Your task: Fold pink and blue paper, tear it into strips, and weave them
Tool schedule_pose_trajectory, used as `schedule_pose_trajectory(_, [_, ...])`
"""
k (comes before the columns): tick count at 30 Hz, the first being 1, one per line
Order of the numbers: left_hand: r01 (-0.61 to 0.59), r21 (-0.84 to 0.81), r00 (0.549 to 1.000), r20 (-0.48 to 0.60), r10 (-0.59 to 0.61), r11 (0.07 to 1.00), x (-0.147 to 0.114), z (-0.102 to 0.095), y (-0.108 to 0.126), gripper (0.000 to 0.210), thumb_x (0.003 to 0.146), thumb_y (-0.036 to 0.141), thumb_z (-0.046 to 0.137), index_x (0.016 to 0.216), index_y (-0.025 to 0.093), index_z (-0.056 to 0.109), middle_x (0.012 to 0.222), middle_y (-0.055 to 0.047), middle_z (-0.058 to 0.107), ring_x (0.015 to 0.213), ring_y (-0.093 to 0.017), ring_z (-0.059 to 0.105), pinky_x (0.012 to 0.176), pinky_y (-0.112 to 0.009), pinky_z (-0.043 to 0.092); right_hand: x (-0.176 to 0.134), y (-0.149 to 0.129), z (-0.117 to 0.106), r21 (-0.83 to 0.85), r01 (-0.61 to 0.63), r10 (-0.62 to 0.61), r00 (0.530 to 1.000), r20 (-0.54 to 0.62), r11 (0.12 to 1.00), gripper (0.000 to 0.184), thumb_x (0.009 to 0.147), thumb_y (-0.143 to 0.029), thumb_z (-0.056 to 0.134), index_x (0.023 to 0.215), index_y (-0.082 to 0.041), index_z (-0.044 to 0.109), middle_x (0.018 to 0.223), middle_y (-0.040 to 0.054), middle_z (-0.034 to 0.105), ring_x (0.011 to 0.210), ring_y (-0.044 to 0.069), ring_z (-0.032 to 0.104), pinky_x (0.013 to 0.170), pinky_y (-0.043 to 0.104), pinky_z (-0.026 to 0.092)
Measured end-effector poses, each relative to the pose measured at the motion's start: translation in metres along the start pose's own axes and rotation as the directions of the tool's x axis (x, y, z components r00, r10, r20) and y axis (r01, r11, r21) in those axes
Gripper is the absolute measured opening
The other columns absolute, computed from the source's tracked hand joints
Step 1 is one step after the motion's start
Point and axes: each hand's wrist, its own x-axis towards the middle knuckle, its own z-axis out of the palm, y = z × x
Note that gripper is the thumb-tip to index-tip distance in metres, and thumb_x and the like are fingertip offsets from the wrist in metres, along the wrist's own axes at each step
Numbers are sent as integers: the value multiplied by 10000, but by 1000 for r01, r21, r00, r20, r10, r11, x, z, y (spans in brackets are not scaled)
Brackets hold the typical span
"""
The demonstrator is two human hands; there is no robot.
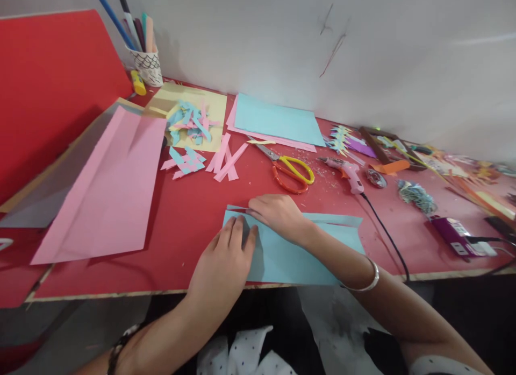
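Where fingers (237, 234) rest, blue paper (287, 263) beneath

The blue sheet (282, 262) is of matt, smooth paper. The scissors (277, 158) have metal blades and glossy plastic handles. The table top (173, 213) looks smooth, its edge (121, 296) rough.

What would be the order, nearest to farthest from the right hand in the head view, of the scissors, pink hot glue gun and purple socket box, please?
From the right hand:
1. Scissors, just beyond it.
2. Pink hot glue gun, beyond it and to the right.
3. Purple socket box, much farther to the right.
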Motion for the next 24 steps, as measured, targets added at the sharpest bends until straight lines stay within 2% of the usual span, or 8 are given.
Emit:
schedule_pose_trajectory(4, [2,-8,997,75,-2,1000,1,-2,0,465,714,-40,349,1048,157,606,1039,-157,627,952,-227,597,695,-285,531,-3,8,1,82,-1,6,998,-58,997,275,872,-354,371,752,-162,528,676,7,549,607,102,460,492,232,175])
schedule_pose_trajectory(8, [14,-36,983,183,-8,999,2,-4,0,479,723,-33,358,1089,181,582,1097,-150,603,992,-227,578,720,-293,527,-9,21,3,140,90,-77,992,-98,986,323,856,-417,376,713,-163,514,674,8,540,623,109,460,516,227,208])
schedule_pose_trajectory(14, [-21,4,995,96,20,1000,0,-3,0,465,711,-38,357,1056,149,607,1066,-176,615,967,-242,590,696,-297,531,-12,24,7,127,113,-103,991,-85,985,317,876,-365,359,699,-156,519,666,17,538,636,114,462,519,228,207])
schedule_pose_trajectory(24, [49,-104,984,175,-30,993,1,-4,0,465,739,-39,349,1087,156,587,1115,-163,593,1034,-234,555,775,-306,513,-12,22,11,106,49,-38,994,-104,993,305,882,-320,343,705,-157,530,666,10,547,624,106,461,505,230,196])
